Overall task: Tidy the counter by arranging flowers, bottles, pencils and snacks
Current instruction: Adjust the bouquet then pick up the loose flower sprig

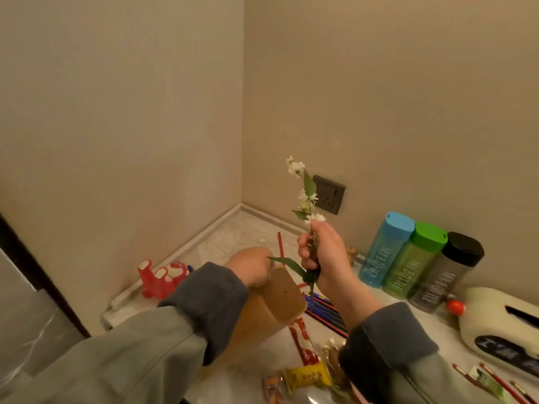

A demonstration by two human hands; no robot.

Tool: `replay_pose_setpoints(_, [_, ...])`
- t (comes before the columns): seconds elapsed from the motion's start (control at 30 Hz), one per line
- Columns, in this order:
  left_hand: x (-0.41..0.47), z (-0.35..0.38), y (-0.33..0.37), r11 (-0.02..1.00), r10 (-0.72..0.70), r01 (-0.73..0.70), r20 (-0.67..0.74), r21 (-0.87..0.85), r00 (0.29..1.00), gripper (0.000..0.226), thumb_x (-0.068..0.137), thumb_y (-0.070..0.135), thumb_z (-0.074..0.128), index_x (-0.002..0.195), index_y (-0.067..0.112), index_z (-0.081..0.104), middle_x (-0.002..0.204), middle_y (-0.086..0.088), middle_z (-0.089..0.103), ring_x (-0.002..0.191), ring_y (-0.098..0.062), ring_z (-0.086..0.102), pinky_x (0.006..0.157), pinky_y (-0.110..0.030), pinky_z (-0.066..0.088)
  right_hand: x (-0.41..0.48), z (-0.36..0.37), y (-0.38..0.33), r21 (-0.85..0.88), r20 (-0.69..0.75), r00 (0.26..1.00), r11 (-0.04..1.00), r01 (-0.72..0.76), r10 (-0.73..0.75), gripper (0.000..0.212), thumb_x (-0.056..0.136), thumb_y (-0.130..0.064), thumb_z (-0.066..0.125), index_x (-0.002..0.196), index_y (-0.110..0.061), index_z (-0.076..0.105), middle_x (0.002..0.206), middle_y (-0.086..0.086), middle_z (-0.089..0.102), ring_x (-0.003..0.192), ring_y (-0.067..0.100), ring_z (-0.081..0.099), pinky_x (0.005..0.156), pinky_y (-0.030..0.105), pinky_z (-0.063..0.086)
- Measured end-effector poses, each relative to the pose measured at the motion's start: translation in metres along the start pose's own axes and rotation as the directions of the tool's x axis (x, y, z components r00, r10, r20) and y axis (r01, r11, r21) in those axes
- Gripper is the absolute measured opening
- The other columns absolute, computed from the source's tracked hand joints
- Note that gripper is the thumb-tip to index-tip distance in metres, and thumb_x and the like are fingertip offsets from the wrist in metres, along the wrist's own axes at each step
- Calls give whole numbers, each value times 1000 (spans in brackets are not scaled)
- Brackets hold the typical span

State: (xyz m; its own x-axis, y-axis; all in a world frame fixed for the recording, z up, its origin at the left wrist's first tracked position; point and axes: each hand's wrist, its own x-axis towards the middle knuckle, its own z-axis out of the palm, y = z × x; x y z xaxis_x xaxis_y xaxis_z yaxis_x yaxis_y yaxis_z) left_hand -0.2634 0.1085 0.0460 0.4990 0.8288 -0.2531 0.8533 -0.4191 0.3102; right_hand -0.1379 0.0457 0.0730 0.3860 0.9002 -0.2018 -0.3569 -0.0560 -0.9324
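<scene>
A: In the corner of the counter (233, 228), we're looking down on a tidy-up in progress. The biggest piece, the white tissue box (495, 322), lies along the right wall, out of the working space.

B: Next in size is the brown vase (280, 298), front and centre. Our left hand (250, 266) grips it near the mouth, and we'd judge that's to steady it for what's coming.

A: Behind it, the blue bottle (382, 252), green bottle (408, 263) and black bottle (443, 275) stand touching in a row against the wall. That lineup looks finished to us.

B: Smaller now. The pencils (323, 310) lie in a loose bundle just beside the vase, unsorted.

A: Snacks too: a red stick packet (303, 339) and a yellow packet (306, 376) are scattered near the front edge.

B: And the smallest, the star, is the flower sprig (306, 199). It's upright in the air, white blossoms on top. Our right hand (323, 255) is wrapped in a fist round the stem, low down, so the stem's end hangs free beside the vase mouth.

A: We'd call this the flower step, with the stem not yet in.
</scene>
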Motion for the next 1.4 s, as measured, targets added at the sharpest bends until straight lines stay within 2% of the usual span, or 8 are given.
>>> replay_pose_setpoints(0.2, [21,-45,-19,989,-13,-12,-162,-149,987,24,95,21,52,117,21,62,110,-2,63,99,-22,60,91,-34,51,36,59,-55,47,-7,980,979,199,-199,20,104,-23,38,105,-13,55,74,5,57,54,12,50,48,25,40])
replay_pose_setpoints(0.3, [42,-63,-36,971,16,-80,-274,-224,962,24,96,24,51,118,23,61,108,0,64,97,-20,61,89,-36,53,58,86,-78,40,-26,954,954,299,-298,21,104,-21,38,101,-14,57,78,4,60,65,14,57,66,30,51])
replay_pose_setpoints(0.47, [86,-85,-65,928,-16,-131,-389,-348,921,23,98,26,46,112,21,63,97,4,64,86,-15,61,67,-21,46,102,121,-81,-20,-51,928,929,368,-369,23,102,-13,35,101,-14,59,88,8,63,83,19,60,88,39,52])
replay_pose_setpoints(0.73, [155,-84,-96,756,-85,-203,-402,-622,912,20,96,36,49,109,35,64,101,12,68,95,-13,64,87,-38,56,168,140,-45,-271,14,928,892,363,-373,16,100,-13,43,103,-12,58,91,9,65,78,13,64,70,22,50])
replay_pose_setpoints(0.9, [187,-69,-109,723,-109,-236,-445,-649,889,27,100,30,42,122,34,57,108,13,65,102,-11,62,93,-39,53,202,130,-25,-436,36,934,835,334,-355,10,97,-22,54,102,-18,62,100,4,67,95,16,64,81,25,54])
replay_pose_setpoints(1.13, [202,-70,-112,736,-125,-271,-517,-620,847,25,99,29,46,119,31,60,101,12,67,95,-10,64,87,-36,56,214,124,-12,-368,-46,916,859,355,-398,8,91,-20,64,95,-24,71,96,-7,70,94,7,64,79,20,53])
replay_pose_setpoints(1.27, [194,-68,-116,664,-115,-316,-510,-678,852,33,98,27,48,131,31,52,114,13,62,109,-11,60,93,-36,54,214,125,-9,-332,-111,900,869,366,-421,10,89,-18,67,96,-22,73,96,-6,72,93,5,66,75,16,52])
replay_pose_setpoints(1.4, [182,-71,-116,574,-131,-353,-508,-739,851,41,99,21,45,139,30,44,133,12,53,123,-8,49,103,-32,45,211,131,-3,-372,-52,909,853,366,-413,10,88,-14,68,91,-23,72,89,-6,73,85,6,68,71,16,54])
